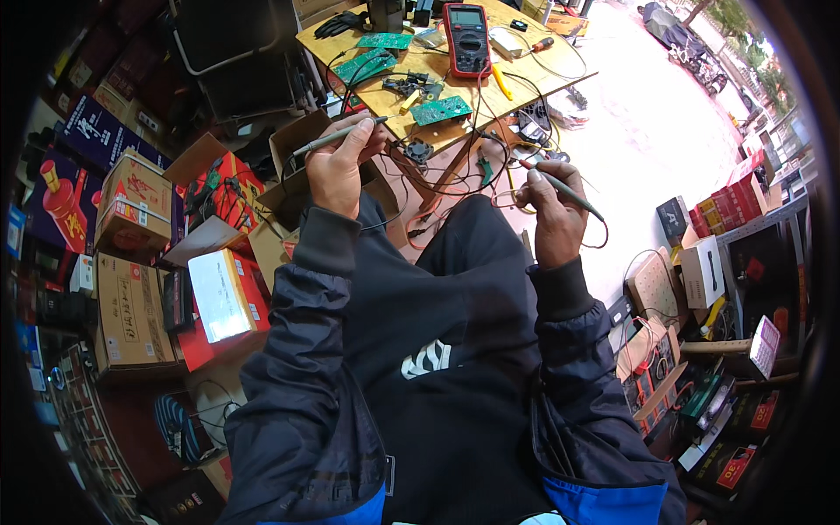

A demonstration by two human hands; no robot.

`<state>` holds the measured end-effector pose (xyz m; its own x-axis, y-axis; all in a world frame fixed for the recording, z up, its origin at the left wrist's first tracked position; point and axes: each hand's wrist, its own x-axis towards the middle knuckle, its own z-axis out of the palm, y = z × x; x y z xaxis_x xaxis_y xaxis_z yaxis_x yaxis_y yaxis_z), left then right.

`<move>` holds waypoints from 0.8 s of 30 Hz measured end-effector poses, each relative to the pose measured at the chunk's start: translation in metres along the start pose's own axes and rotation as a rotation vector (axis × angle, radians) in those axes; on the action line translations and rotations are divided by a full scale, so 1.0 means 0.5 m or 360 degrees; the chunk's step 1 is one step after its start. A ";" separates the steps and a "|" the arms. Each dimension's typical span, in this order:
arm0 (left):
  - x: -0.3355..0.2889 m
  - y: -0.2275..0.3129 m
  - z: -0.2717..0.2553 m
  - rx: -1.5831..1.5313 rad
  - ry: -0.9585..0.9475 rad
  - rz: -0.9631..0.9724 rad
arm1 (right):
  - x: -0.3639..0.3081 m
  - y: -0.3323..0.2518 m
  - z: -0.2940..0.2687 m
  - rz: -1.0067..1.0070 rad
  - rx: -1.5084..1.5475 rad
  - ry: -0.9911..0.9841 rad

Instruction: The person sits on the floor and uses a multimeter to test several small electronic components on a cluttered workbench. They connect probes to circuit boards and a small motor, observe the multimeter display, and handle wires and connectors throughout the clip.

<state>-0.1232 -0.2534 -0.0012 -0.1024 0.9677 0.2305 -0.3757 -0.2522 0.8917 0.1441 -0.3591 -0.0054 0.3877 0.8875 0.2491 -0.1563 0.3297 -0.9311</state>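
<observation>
My left hand (337,171) is closed around a grey test probe (320,139), which lies slantwise with its dark end toward the table. In my right hand (556,219) is a second test probe (569,192), grey-green with a reddish front end pointing up and left. Both hands are raised above my lap, short of the table's near edge, and the probes are apart from each other. A red multimeter (468,45) stands on the wooden table (507,83) with leads running from it. Green circuit boards (440,110) lie near it; neither probe visibly touches one.
A small black fan (419,152) and tangled cables (455,188) are at the table's near edge. A screwdriver (542,44) and black gloves (341,24) lie farther back. Cardboard boxes (131,311) crowd the left; more boxes and a shelf (761,219) stand right.
</observation>
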 end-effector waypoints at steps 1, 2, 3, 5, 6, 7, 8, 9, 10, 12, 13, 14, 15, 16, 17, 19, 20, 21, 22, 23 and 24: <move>0.002 -0.002 -0.002 0.0016 -0.0009 -0.0016 | 0.001 0.002 0.001 -0.0026 0.0042 -0.0035; 0.004 -0.003 -0.004 0.0031 -0.0016 -0.0029 | 0.002 0.006 0.004 -0.0010 0.0017 -0.0012; 0.006 -0.003 -0.007 0.0045 -0.0009 -0.0056 | 0.005 0.010 0.008 -0.0005 0.0002 -0.0007; 0.011 -0.002 -0.009 0.0034 -0.0024 -0.0040 | 0.013 0.017 0.016 0.0066 -0.0019 0.0020; 0.014 0.000 -0.009 0.0020 -0.0019 -0.0038 | 0.017 0.020 0.021 0.0050 -0.0024 -0.0004; 0.017 0.002 -0.008 0.0015 0.0014 -0.0081 | 0.021 0.021 0.026 0.0058 -0.0031 -0.0009; 0.022 0.005 -0.007 0.0003 0.0012 -0.0060 | 0.026 0.023 0.031 0.0080 -0.0042 -0.0004; 0.028 0.009 -0.005 -0.0004 -0.0008 -0.0020 | 0.032 0.023 0.037 0.0062 -0.0044 -0.0037; 0.032 0.014 -0.003 -0.0010 -0.0011 -0.0011 | 0.037 0.023 0.043 0.0061 -0.0049 -0.0060; 0.039 0.021 0.001 -0.0030 -0.0042 0.0044 | 0.046 0.020 0.055 0.0068 -0.0052 -0.0090; 0.043 0.025 0.004 -0.0018 -0.0047 0.0047 | 0.047 0.019 0.061 0.0044 -0.0035 -0.0101; 0.046 0.026 0.007 -0.0008 -0.0021 0.0015 | 0.051 0.017 0.067 0.0060 -0.0063 -0.0107; 0.050 0.027 0.011 -0.0038 -0.0022 0.0009 | 0.055 0.016 0.072 0.0073 -0.0092 -0.0109; 0.053 0.026 0.015 -0.0013 -0.0017 0.0000 | 0.057 0.016 0.077 0.0068 -0.0094 -0.0113; 0.056 0.025 0.018 -0.0006 -0.0020 -0.0008 | 0.060 0.016 0.082 0.0064 -0.0093 -0.0111; 0.069 0.020 0.027 -0.0011 -0.0030 -0.0016 | 0.066 0.018 0.089 0.0042 -0.0075 -0.0101; 0.078 0.017 0.032 -0.0022 -0.0036 -0.0019 | 0.071 0.019 0.092 0.0055 -0.0095 -0.0081; 0.089 0.014 0.038 -0.0035 -0.0042 -0.0026 | 0.074 0.019 0.092 0.0013 -0.0099 -0.0100; 0.104 0.011 0.043 -0.0031 -0.0041 -0.0039 | 0.078 0.018 0.092 -0.0009 -0.0107 -0.0102; 0.122 0.008 0.049 -0.0028 -0.0052 -0.0027 | 0.081 0.017 0.091 -0.0022 -0.0112 -0.0092; 0.142 0.004 0.056 -0.0025 -0.0064 -0.0015 | 0.081 0.018 0.090 -0.0066 -0.0116 -0.0061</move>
<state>-0.1054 -0.1848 0.0277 -0.0618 0.9694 0.2376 -0.3911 -0.2426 0.8878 0.1174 -0.3056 0.0084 0.3572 0.8858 0.2963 -0.0736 0.3430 -0.9365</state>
